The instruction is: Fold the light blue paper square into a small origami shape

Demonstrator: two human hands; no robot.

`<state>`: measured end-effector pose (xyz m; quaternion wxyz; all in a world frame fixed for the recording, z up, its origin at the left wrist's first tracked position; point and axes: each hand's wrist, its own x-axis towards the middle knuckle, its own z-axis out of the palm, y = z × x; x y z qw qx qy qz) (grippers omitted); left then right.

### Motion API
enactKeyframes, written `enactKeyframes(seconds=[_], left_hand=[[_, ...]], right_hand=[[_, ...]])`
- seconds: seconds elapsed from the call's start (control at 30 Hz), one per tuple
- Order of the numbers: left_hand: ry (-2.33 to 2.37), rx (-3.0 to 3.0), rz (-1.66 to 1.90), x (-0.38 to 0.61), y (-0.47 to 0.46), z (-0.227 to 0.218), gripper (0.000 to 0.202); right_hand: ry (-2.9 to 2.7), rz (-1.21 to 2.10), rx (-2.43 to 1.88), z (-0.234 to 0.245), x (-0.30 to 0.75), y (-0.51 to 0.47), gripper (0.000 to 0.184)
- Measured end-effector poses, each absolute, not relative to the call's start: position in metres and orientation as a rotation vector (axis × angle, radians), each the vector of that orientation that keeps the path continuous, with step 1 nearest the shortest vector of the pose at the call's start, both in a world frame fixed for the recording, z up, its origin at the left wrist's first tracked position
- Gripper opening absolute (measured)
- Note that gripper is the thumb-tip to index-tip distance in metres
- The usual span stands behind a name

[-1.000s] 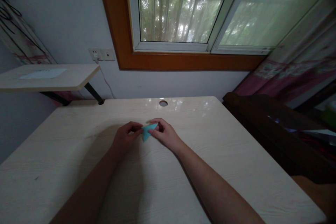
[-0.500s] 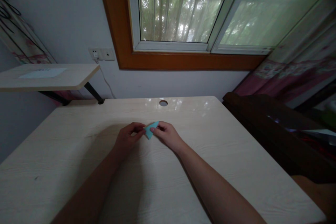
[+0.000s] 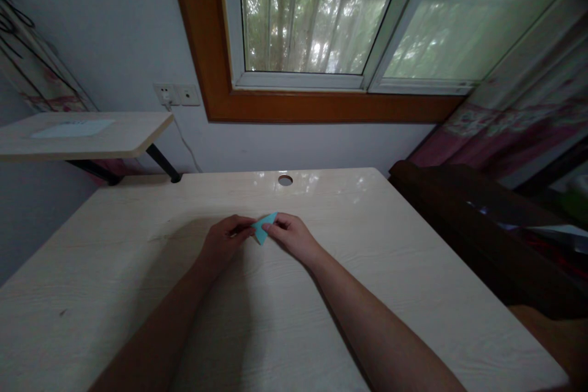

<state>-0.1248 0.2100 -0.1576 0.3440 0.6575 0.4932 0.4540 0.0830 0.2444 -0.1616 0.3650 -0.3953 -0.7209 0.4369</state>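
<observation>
1. Big window with an orange-brown wooden frame [image 3: 312,107], on the wall straight behind the round cable hole [image 3: 285,180].
2. Pale wood-grain desk [image 3: 413,269]; the hole is cut into it near the back edge, about mid-width.
3. Light wooden side shelf on black brackets [image 3: 128,135], up and well to the left of the hole.
4. Left hand [image 3: 225,242], in front of the hole and a bit left. Its fingers are curled in and the tips pinch the left edge of the paper.
5. Right hand [image 3: 291,236], right in front of the hole. It's mostly closed, with thumb and forefinger nipping the paper's right side.
6. White wall socket plate [image 3: 177,95], up and left of the hole, above the shelf's end.
7. Small folded turquoise paper triangle [image 3: 265,226], held between both hands just in front of the hole, right at the desk surface. Can't tell if its lower tip touches.
</observation>
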Motion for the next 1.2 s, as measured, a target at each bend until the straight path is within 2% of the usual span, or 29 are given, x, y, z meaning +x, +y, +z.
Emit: enactKeyframes(seconds=[0.2, 0.4, 0.77, 1.03, 1.2], left_hand=[[1.346, 1.787, 1.209, -0.123, 0.208, -0.155, 0.015], [1.278, 1.927, 1.352, -0.123, 0.207, -0.147, 0.011], [1.176, 1.441, 1.400, -0.123, 0.208, -0.151, 0.014], [1.132, 1.380, 1.161, -0.123, 0.208, -0.146, 0.025], [1.143, 1.421, 1.136, -0.125, 0.209, -0.148, 0.025]], right_hand=[[-1.894, 1.026, -0.954, -0.153, 0.083, 0.240, 0.025], [-1.834, 0.829, -0.760, -0.146, 0.078, 0.233, 0.013], [-1.858, 0.613, -0.616, -0.144, 0.078, 0.232, 0.032], [-1.912, 0.567, -0.608, -0.144, 0.077, 0.230, 0.031], [-1.957, 0.574, -0.579, -0.145, 0.077, 0.229, 0.033]])
